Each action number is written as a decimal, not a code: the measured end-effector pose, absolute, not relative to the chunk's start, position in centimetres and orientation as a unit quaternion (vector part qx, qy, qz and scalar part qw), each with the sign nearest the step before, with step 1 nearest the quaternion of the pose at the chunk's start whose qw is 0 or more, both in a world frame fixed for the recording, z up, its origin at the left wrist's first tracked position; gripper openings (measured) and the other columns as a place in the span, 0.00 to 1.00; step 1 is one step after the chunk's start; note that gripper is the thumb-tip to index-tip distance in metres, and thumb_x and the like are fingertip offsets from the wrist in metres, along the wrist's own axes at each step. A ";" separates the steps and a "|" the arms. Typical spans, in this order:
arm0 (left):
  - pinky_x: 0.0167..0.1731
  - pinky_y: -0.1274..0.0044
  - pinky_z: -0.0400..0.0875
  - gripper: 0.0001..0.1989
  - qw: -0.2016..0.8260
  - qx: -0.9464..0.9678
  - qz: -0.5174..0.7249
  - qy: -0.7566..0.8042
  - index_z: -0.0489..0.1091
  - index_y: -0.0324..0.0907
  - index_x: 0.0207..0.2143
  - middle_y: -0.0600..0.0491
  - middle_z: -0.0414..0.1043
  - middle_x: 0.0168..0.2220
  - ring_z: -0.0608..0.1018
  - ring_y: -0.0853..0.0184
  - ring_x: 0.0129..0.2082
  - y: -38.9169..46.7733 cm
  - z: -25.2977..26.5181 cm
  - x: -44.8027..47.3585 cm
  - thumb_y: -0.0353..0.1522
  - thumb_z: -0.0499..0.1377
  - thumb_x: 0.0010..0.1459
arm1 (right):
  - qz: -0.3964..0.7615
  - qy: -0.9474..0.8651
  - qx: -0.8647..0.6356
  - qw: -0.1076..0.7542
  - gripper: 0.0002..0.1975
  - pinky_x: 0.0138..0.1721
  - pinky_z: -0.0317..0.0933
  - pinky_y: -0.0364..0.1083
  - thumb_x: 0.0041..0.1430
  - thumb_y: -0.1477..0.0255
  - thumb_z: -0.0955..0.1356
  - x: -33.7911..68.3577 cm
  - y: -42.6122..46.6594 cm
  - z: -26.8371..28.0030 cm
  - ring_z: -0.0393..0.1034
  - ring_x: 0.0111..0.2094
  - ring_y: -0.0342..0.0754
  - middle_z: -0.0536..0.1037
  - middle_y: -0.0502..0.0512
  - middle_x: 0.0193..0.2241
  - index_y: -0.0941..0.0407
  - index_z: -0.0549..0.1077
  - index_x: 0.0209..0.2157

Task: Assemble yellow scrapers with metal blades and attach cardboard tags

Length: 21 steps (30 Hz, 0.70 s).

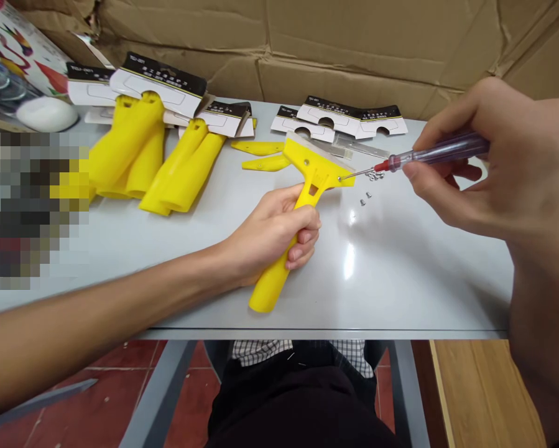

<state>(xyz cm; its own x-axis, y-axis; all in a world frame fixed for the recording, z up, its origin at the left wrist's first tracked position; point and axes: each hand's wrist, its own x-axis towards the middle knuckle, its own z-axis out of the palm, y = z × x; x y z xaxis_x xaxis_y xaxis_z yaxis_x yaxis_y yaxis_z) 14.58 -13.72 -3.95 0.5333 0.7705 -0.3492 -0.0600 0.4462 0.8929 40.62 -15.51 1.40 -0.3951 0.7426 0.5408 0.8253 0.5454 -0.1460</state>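
Yellow scraper [316, 165], one; held just above the table [400, 292] near the middle of the view, head towards 1 o'clock, handle end towards 7; judged light, stiff, hollow plastic, smooth and perhaps slightly slippery; pale strip [317, 151] along the head's upper edge, probably a thin, sharp blade; best hold, the round handle below the neck, fingers clear of that edge.

Left hand [288, 221], one; closed around the upper handle, thumb lying across it, fingers curled beneath; forearm entering from 8 o'clock.

Right hand [484, 168], one; at 3 o'clock from the head, pinching a screwdriver [440, 152] between thumb and fingers; shaft nearly level, tip pointing to 9 o'clock, at the screw [339, 179] in the head's right end; firm contact cannot be told.

Loose screws [375, 176], several; small, metallic, at 3 o'clock from the head; likely to roll easily.
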 end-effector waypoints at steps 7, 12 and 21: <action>0.11 0.81 0.54 0.13 0.754 0.443 0.278 0.397 0.58 0.46 0.29 0.61 0.60 0.18 0.59 0.77 0.11 -13.7 -4.1 14.5 0.24 0.60 0.52 | -0.122 -0.822 -0.479 0.285 0.15 0.32 0.61 0.50 0.71 0.54 0.72 40.6 -15.2 1.1 0.68 0.21 0.43 0.73 0.42 0.22 0.50 0.74 0.37; 0.11 0.81 0.54 0.13 0.754 0.443 0.278 0.397 0.58 0.46 0.28 0.62 0.60 0.17 0.59 0.77 0.11 -13.7 -4.1 14.5 0.24 0.61 0.51 | -0.062 -0.834 -0.478 0.270 0.11 0.32 0.62 0.50 0.63 0.67 0.75 40.8 -15.5 1.4 0.72 0.25 0.45 0.79 0.46 0.30 0.50 0.74 0.45; 0.12 0.81 0.54 0.14 0.753 0.442 0.277 0.400 0.58 0.46 0.30 0.62 0.60 0.18 0.59 0.77 0.11 -13.7 -4.0 14.6 0.24 0.61 0.52 | -0.134 -0.821 -0.477 0.283 0.17 0.32 0.64 0.50 0.67 0.56 0.76 40.9 -14.8 0.9 0.73 0.23 0.46 0.73 0.43 0.20 0.51 0.73 0.33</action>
